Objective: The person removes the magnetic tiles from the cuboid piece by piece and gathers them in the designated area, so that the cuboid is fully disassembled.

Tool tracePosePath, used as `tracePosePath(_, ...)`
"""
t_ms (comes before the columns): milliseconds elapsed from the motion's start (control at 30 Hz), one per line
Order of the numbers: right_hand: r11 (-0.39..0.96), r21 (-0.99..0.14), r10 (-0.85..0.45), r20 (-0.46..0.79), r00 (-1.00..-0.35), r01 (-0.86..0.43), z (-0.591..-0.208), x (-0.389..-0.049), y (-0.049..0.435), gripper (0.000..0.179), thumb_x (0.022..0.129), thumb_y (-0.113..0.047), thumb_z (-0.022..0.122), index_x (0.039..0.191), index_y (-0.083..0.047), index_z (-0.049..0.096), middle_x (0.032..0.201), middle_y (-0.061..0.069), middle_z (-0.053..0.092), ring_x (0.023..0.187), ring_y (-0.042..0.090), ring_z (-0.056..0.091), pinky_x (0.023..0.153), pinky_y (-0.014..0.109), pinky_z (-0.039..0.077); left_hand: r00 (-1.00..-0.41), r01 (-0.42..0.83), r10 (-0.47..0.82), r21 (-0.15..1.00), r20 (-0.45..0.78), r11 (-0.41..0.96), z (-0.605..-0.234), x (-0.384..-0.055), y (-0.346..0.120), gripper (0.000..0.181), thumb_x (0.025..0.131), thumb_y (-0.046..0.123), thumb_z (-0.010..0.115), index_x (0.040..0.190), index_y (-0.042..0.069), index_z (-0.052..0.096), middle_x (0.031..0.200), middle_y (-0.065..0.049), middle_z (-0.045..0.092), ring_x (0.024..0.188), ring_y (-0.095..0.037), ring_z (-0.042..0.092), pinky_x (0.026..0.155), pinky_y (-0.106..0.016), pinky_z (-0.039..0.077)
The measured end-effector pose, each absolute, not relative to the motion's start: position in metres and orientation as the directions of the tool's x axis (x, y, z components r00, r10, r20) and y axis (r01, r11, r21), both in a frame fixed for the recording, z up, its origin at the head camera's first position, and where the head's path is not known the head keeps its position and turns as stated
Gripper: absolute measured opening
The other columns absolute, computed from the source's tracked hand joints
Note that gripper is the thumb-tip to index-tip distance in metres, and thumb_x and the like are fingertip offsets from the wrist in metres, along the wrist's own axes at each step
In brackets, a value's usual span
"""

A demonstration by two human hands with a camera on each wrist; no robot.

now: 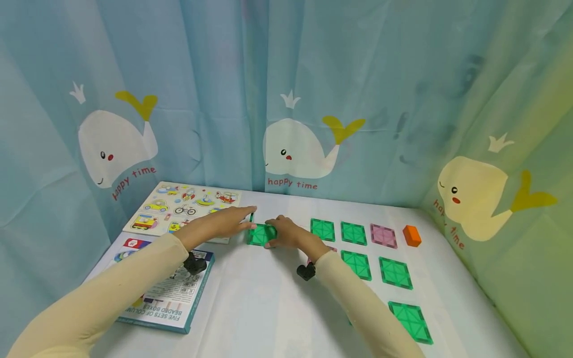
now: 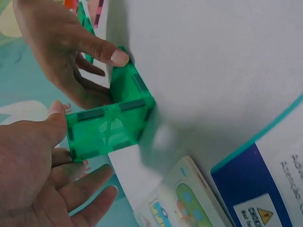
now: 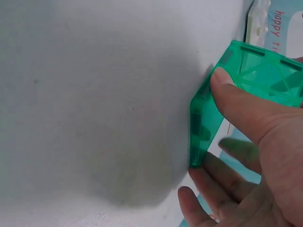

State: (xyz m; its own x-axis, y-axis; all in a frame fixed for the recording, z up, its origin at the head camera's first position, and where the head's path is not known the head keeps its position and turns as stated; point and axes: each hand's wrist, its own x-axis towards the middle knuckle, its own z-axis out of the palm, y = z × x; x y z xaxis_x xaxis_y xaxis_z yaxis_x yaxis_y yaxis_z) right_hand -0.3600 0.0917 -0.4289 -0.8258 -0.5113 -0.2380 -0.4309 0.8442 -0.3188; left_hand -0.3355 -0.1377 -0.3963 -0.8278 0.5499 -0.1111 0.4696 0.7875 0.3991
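Observation:
Two green translucent magnetic tiles meet edge to edge at an angle, standing on the white table. My left hand [image 1: 230,222] pinches the outer edge of one green tile [image 2: 106,130] between thumb and index finger, the other fingers spread loosely. With its thumb on the top edge and fingers behind, my right hand [image 1: 285,232] grips the other green tile [image 3: 203,125]. In the head view the joined tiles show between both hands, partly covered by the right fingers.
Right of my hands lie several flat green tiles [image 1: 353,232], a pink tile [image 1: 383,235] and an orange block [image 1: 412,236]. Another pink tile is partly hidden by my right arm. Under my left arm are a picture puzzle board [image 1: 181,210] and a boxed set [image 1: 170,298]. A whale-print curtain [image 1: 224,99] hangs behind.

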Motion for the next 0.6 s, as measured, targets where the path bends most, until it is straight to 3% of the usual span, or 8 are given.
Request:
tracePosePath(233, 0.859, -0.288, -0.489, -0.218, -0.845, -0.422, -0.429, -0.359, 0.091, 0.083, 0.091, -0.042, 0.085, 0.16, -0.015, 0.048, 0.144, 0.019, 0.051, 0.13, 0.032, 0.048, 0.111, 0.052, 0.049, -0.833, 0.459, 0.539, 0.386, -0.127, 0.8, -0.395, -0.334, -0.142, 0.067, 0.113, 0.041, 0.05, 0.166, 0.003, 0.031, 0.164, -0.019, 0.044, 0.149, -0.04, 0.046, 0.122, -0.056, 0.039)
tracePosePath(467, 0.801, -0.398, -0.524, -0.103, -0.846, -0.448, -0.433, -0.358, 0.1, 0.076, 0.086, -0.037, 0.09, 0.151, -0.017, 0.056, 0.13, 0.018, 0.055, 0.114, 0.03, 0.057, 0.104, 0.05, 0.054, -0.834, 0.454, 0.537, 0.394, -0.127, 0.799, -0.395, -0.334, -0.141, 0.068, 0.113, 0.042, 0.049, 0.166, 0.003, 0.03, 0.164, -0.019, 0.044, 0.149, -0.038, 0.046, 0.122, -0.055, 0.039)
tracePosePath(600, 0.752, -0.437, -0.572, -0.058, -0.818, -0.494, -0.436, -0.361, 0.105, 0.066, 0.092, -0.031, 0.085, 0.15, -0.014, 0.056, 0.137, 0.017, 0.061, 0.123, 0.031, 0.062, 0.11, 0.05, 0.052, -0.836, 0.448, 0.533, 0.398, -0.132, 0.801, -0.395, -0.335, -0.141, 0.068, 0.113, 0.042, 0.049, 0.166, 0.003, 0.03, 0.165, -0.018, 0.043, 0.15, -0.038, 0.045, 0.123, -0.055, 0.038)
